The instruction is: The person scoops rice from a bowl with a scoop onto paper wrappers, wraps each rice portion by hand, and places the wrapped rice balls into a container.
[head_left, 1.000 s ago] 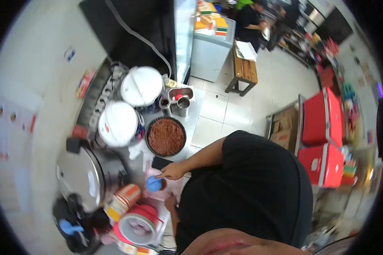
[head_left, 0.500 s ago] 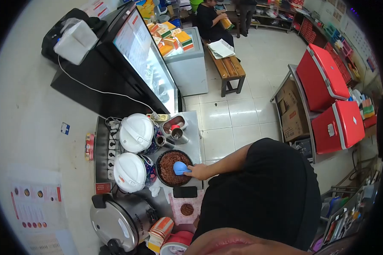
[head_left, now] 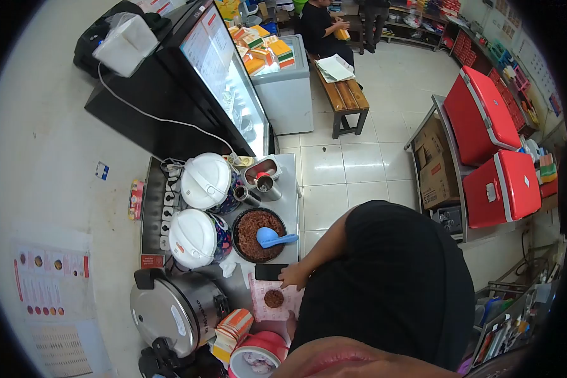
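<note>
My right hand [head_left: 294,276] is over the upper edge of a pink printed paper sheet [head_left: 259,303], its fingertips at the right end of a black phone [head_left: 269,271]. The fingers look stretched out, with nothing visible in them. A round patty-like portion of brown rice [head_left: 273,298] lies on the sheet. Only part of my left hand [head_left: 291,323] shows at the sheet's lower right edge; its fingers are mostly hidden. Above the phone is a black round pan of reddish-brown rice [head_left: 249,227]. A blue scoop [head_left: 269,237] rests in it, handle over the right rim.
Two white-lidded containers [head_left: 198,236] and a large steel rice cooker [head_left: 170,315] line the wall side. Metal cups [head_left: 266,184] stand behind the pan. Folded orange-and-white packets [head_left: 235,326] and a red-and-white tub [head_left: 255,362] are near me. Another person [head_left: 318,28] sits farther off.
My right hand has let go of the blue scoop and moved down to the phone and paper. The scoop stays in the rice. The view has shifted slightly.
</note>
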{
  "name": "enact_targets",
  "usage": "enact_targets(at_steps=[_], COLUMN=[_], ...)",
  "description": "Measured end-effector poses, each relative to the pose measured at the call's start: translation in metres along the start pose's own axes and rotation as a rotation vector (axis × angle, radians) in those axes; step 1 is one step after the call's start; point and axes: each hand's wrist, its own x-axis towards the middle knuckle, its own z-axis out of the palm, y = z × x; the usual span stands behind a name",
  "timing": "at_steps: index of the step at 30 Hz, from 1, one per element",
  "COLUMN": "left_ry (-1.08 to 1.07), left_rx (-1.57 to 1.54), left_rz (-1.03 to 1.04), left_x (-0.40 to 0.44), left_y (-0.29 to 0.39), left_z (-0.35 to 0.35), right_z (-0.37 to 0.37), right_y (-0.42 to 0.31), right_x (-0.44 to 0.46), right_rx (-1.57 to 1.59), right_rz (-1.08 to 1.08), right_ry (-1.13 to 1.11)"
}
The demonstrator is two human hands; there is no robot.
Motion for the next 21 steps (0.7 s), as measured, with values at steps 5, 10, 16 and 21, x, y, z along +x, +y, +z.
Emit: enact_targets(at_steps=[5, 10, 16, 21], left_ry=[0.058, 0.459, 0.352, 0.116], left_rx=[-0.047, -0.626, 0.456, 0.367], left_rz=[0.036, -0.030, 0.187, -0.233], left_x=[-0.025, 0.015, 0.004, -0.026], left_y=[-0.009, -0.051, -0.042, 0.021], left_z=[0.002, 0.059, 0.095, 0.065], right_z=[0.040, 0.110, 0.105, 0.113], right_y=[-0.015, 0.024, 0.024, 0.000], right_x=[0.047, 0.078, 0.053, 0.056], right_rx=[-0.210, -0.036, -0.013, -0.157], right_rz=[0.069, 0.052, -0.027, 0.033], right_ry=[-0.240, 0.029, 0.128, 0.039])
